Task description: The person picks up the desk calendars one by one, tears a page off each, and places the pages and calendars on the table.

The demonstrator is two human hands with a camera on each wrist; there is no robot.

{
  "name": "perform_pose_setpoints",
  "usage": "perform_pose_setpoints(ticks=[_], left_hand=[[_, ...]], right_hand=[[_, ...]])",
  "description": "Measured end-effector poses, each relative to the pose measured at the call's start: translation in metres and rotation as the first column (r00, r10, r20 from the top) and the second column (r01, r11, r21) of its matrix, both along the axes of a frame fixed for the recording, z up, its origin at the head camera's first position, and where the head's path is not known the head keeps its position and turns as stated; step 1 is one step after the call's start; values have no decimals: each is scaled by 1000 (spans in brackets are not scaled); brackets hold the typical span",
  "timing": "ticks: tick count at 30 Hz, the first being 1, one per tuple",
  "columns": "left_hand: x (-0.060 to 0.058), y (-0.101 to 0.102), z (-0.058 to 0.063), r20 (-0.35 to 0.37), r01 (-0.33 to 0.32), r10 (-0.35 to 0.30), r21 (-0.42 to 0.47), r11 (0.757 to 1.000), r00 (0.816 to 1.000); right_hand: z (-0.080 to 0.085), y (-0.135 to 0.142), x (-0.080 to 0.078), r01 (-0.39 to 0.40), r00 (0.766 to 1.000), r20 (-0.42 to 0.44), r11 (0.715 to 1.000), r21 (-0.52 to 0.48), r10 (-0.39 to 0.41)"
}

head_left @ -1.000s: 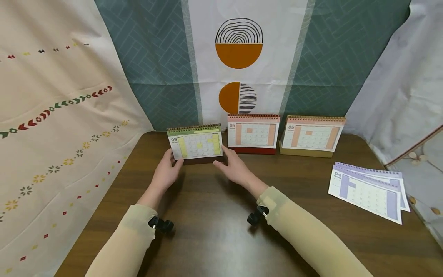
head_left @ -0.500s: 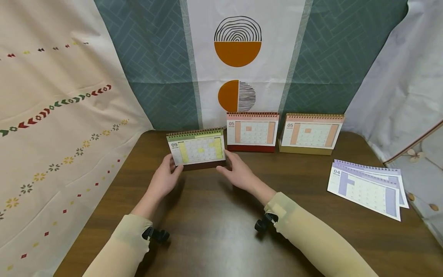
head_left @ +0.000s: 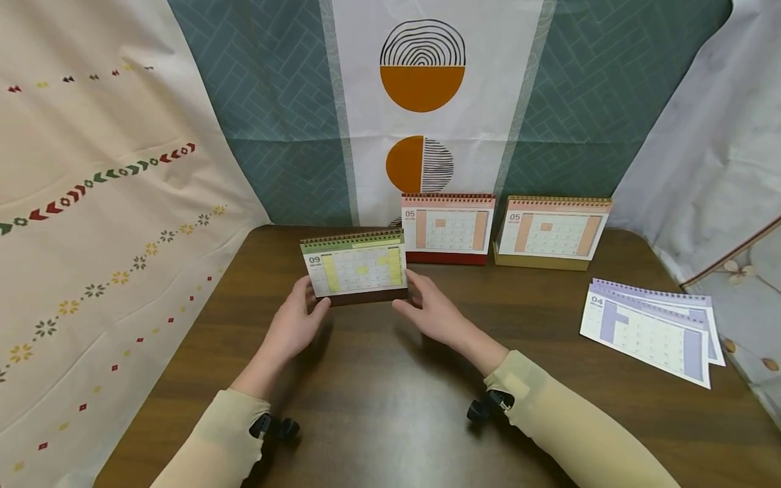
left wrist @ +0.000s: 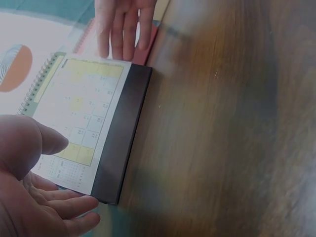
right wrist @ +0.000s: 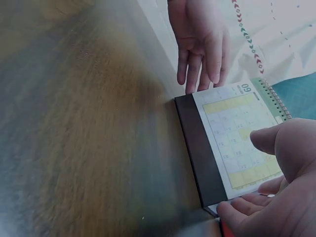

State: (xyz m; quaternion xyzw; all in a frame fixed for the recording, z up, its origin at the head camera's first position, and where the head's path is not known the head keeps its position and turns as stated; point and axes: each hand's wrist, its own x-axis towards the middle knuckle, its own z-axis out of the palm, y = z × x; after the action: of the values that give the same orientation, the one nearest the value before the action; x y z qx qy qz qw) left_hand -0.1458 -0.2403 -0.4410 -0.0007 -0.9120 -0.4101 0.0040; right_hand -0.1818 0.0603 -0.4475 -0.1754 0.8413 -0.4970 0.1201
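Note:
A desk calendar (head_left: 356,270) with a green top, yellow-marked page "09" and dark base stands on the brown table (head_left: 390,407), left of centre. My left hand (head_left: 305,306) presses its left end with straight fingers, thumb at the front corner. On the other end my right hand (head_left: 421,301) does the same. In the left wrist view the calendar (left wrist: 84,123) lies between my left hand (left wrist: 39,197) and the right hand's straight fingers (left wrist: 121,29). The right wrist view shows the calendar (right wrist: 237,138), my right hand (right wrist: 276,197) and the left hand's fingers (right wrist: 200,54).
Two more desk calendars showing "05" stand at the table's back edge, one on a red base (head_left: 447,230), one on a tan base (head_left: 552,234). Loose purple "04" calendar sheets (head_left: 649,332) lie at the right. Patterned cloths hang behind and at both sides.
The "09" calendar has come toward me and a little to the right between both hands, away from the back row. Both forearms drew back with it.

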Motion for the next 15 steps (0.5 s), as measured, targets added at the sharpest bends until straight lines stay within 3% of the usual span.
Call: perform_pose_setpoints(ticks=[15], left_hand=[[11,34,2,-1,61,-61,-11,998,998]], right_hand=[[2,37,21,46,999,21,999,-11,-45]])
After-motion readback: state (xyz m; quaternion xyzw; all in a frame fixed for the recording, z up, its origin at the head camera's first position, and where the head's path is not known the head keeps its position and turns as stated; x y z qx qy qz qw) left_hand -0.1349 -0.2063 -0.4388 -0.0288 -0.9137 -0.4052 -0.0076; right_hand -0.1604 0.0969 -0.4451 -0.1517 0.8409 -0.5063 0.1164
